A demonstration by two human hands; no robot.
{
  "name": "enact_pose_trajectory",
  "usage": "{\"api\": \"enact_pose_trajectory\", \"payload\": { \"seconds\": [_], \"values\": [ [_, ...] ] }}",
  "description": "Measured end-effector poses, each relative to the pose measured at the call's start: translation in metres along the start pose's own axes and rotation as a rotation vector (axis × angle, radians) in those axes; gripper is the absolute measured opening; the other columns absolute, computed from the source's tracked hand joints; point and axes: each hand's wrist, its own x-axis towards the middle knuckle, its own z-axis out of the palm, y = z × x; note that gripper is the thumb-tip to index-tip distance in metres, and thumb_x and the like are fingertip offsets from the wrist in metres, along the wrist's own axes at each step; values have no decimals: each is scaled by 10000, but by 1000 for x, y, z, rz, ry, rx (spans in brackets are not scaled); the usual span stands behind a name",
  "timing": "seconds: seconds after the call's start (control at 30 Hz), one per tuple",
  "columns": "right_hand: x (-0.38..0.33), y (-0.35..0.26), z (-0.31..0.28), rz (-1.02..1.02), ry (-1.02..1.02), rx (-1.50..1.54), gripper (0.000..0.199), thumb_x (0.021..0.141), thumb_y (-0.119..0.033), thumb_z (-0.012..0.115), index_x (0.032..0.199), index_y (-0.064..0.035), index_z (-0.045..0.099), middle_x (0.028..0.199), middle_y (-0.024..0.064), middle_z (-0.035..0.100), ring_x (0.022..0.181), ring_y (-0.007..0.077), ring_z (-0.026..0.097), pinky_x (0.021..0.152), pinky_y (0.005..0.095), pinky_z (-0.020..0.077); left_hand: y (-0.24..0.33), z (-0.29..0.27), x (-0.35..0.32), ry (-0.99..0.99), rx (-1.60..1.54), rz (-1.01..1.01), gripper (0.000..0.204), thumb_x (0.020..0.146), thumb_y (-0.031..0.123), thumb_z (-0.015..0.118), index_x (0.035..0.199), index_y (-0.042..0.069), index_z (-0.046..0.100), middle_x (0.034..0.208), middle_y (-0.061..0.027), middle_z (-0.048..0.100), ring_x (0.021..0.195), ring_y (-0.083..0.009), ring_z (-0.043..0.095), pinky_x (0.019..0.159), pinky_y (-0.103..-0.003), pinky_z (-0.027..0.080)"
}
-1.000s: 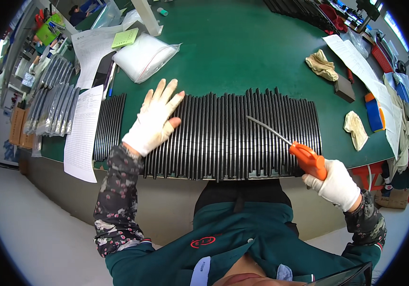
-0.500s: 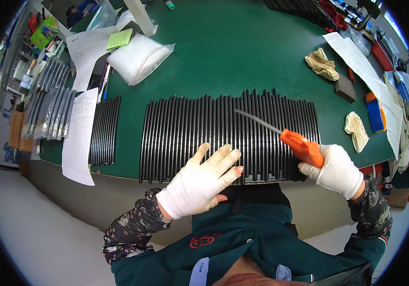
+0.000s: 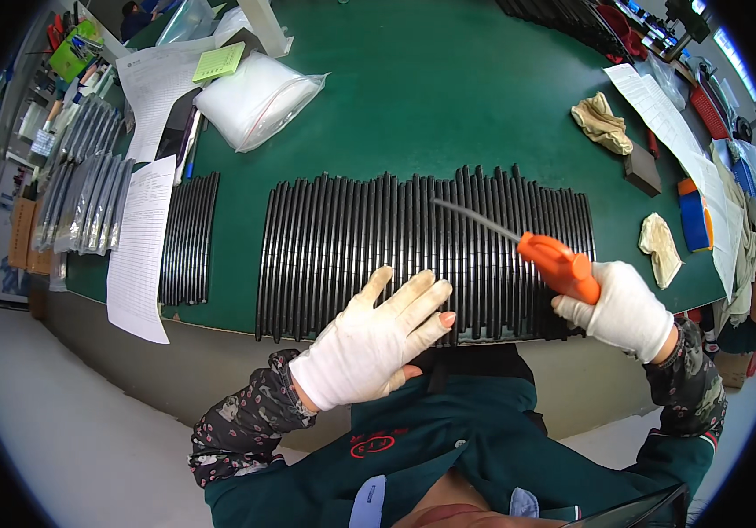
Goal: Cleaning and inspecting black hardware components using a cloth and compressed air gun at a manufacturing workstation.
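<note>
A wide row of black rods (image 3: 343,238) lies side by side on the green table, their far ends uneven. My left hand (image 3: 374,343), in a white glove with some fingertips bare, rests spread and flat over the near ends of the rods. In my right hand (image 3: 624,308), also white-gloved, is an orange air blow gun (image 3: 558,264). Its thin, bent grey nozzle points left and away from me, over the middle of the row. My right fingers wrap the handle, partly hidden behind it.
Left of the row lie a smaller group of rods (image 3: 190,238), a printed sheet (image 3: 142,255) and bagged rods (image 3: 96,207). A white plastic bag (image 3: 255,101) sits farther back. On the right are beige gloves (image 3: 602,123), a dark block (image 3: 642,169) and a blue-orange tape roll (image 3: 695,216).
Both hands and the blow gun hold nearly the same places. The view has shifted slightly, moving the table and rods a little in the picture.
</note>
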Motion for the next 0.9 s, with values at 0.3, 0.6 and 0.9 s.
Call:
{"api": "enact_pose_trajectory", "payload": {
  "seconds": [0.3,0.6,0.9],
  "values": [
    [-22,25,-5,153,55,166,276,769,-236,737,843,16,651,631,144,613,568,282,606,615,365,496,0,0,0,5,-13,-7,849,542,332,833,1275,107,470,1384,-151,426,1282,-326,423,1014,-548,346],
    [-29,44,4,96,59,142,314,761,-284,744,848,3,651,641,171,615,603,336,619,619,383,496,5,-2,4,-36,12,-12,917,549,345,831,1325,107,405,1395,-162,407,1293,-358,406,1019,-566,327],
    [-36,55,-2,144,56,194,302,778,-279,733,844,3,647,623,155,609,570,310,599,603,364,487,27,7,40,-29,-39,105,836,581,385,814,1293,101,481,1389,-115,421,1313,-302,393,1041,-544,318]
  ]
}}
